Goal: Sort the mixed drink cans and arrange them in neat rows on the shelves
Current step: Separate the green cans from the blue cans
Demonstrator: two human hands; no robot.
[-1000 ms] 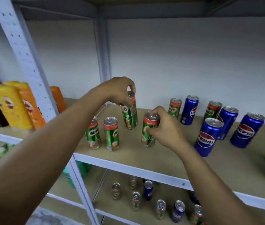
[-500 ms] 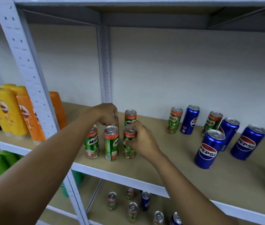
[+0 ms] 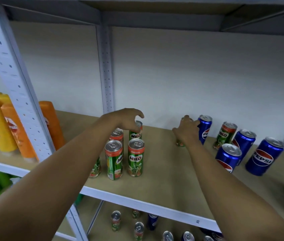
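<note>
Right hand [image 3: 187,130] has reached a slim metal can [image 3: 180,142], fingers wrapped; left hand [image 3: 129,120] loose.

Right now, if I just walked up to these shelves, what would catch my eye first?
Two bare arms reach onto the middle shelf. The left hand hovers over a tidy cluster of green Milo cans at the centre, fingers loosely curled, while the right hand wraps round another Milo can farther back. To the right stand blue Pepsi cans with one more Milo among them, and orange and yellow bottles fill the far left.
</note>
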